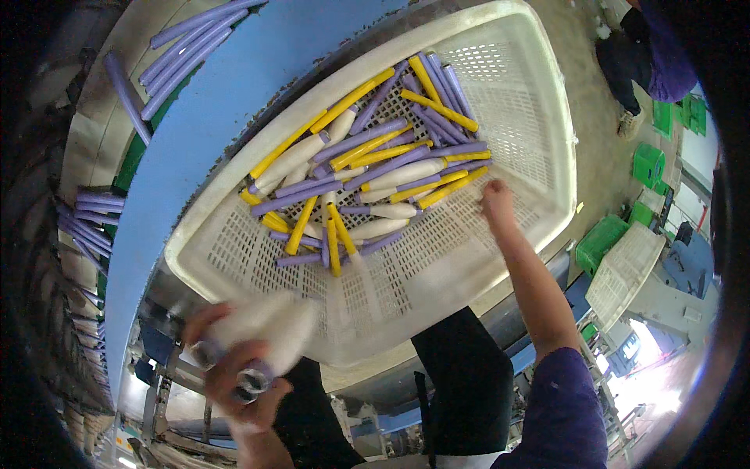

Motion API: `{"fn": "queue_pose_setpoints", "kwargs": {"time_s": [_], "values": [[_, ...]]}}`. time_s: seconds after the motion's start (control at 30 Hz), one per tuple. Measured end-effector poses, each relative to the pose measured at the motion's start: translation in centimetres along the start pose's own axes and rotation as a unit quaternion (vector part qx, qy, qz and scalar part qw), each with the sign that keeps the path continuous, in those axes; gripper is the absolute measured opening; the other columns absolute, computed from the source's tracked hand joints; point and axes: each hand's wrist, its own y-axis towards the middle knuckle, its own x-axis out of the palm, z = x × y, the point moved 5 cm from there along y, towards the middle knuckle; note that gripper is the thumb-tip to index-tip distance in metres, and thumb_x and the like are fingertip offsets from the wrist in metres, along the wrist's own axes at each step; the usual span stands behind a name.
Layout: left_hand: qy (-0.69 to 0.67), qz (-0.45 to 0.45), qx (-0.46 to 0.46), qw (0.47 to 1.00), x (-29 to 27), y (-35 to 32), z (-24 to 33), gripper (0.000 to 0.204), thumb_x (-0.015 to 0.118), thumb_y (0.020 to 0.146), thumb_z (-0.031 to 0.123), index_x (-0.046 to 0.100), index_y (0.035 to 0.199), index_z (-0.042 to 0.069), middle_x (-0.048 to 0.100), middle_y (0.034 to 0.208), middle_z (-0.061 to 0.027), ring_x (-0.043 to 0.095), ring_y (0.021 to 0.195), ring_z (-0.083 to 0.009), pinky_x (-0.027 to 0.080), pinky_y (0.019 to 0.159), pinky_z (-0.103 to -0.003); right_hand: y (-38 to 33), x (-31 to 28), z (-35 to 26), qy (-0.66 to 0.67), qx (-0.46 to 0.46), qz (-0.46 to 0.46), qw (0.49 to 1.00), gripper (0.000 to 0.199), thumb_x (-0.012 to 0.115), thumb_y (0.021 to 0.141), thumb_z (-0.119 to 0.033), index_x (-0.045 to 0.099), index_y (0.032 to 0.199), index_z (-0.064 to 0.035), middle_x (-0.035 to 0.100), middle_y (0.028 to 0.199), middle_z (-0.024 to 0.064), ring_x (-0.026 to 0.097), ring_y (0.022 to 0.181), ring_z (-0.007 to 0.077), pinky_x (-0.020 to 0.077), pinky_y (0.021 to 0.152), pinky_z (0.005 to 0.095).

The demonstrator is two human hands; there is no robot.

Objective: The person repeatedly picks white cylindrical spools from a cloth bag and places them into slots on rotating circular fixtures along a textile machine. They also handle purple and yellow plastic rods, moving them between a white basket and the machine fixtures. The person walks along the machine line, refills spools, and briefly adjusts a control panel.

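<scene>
A pair of white yarn bobbins (pixel 285 332) on purple tubes is gripped in my left hand (pixel 234 383), blurred by motion at the basket's near left side. Their open tube ends point toward me. My right hand (pixel 497 202) hangs over the basket's right part with its fingers curled; whether anything is in them is hidden. Just left of it lies a yellow tube (pixel 453 187). The white perforated basket (pixel 539 117) holds several bare purple tubes (pixel 383 129), yellow tubes and yarn-wound bobbins (pixel 410 173), heaped loosely in its middle and far part.
A blue machine rail (pixel 195 109) runs along the basket's left. Beyond it sit loose purple tubes (pixel 187 59) and stacked tube ends (pixel 94 211). At the far right are green crates (pixel 605 242), a white perforated tray (pixel 621 273) and another person (pixel 648 55).
</scene>
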Motion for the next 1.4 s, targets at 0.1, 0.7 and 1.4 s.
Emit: {"fn": "queue_pose_setpoints", "kwargs": {"time_s": [0.1,0.7,1.4], "values": [[0.124,0.159,0.068,0.977,-4.7,0.0,1.9,0.038,0.075,0.066,0.040,0.066,0.090,0.013,0.045,0.127,-0.0210,0.052,0.109,-0.0366,0.040,0.096,-0.052,3.6,0.2,-1.0,-0.154,-0.338,0.189,0.909,0.022,0.057,0.083,-0.018,0.058,0.101,-0.0050,0.060,0.104,0.0181,0.059,0.093,0.0360,0.0496,0.076,0.0463],[-0.028,-0.064,0.054,0.996,-3.2,-1.3,4.0,0.037,0.078,0.060,0.035,0.072,0.086,0.010,0.050,0.121,-0.0206,0.055,0.107,-0.0328,0.040,0.098,-0.050,5.5,13.3,6.1,-0.720,-0.298,-0.054,0.624,0.038,0.061,0.079,-0.023,0.060,0.117,-0.0191,0.051,0.121,0.0063,0.047,0.115,0.0277,0.0397,0.091,0.0434],[-0.267,-0.321,0.016,0.908,0.8,-6.9,13.1,0.036,0.083,0.066,0.020,0.072,0.100,0.012,0.041,0.135,-0.0157,0.047,0.119,-0.0306,0.038,0.099,-0.040,-33.6,-0.8,-7.5,0.098,-0.231,-0.578,0.776,0.046,0.081,0.069,-0.009,0.054,0.106,-0.0063,0.059,0.095,0.0013,0.055,0.090,0.0112,0.0457,0.081,0.0285]]}}
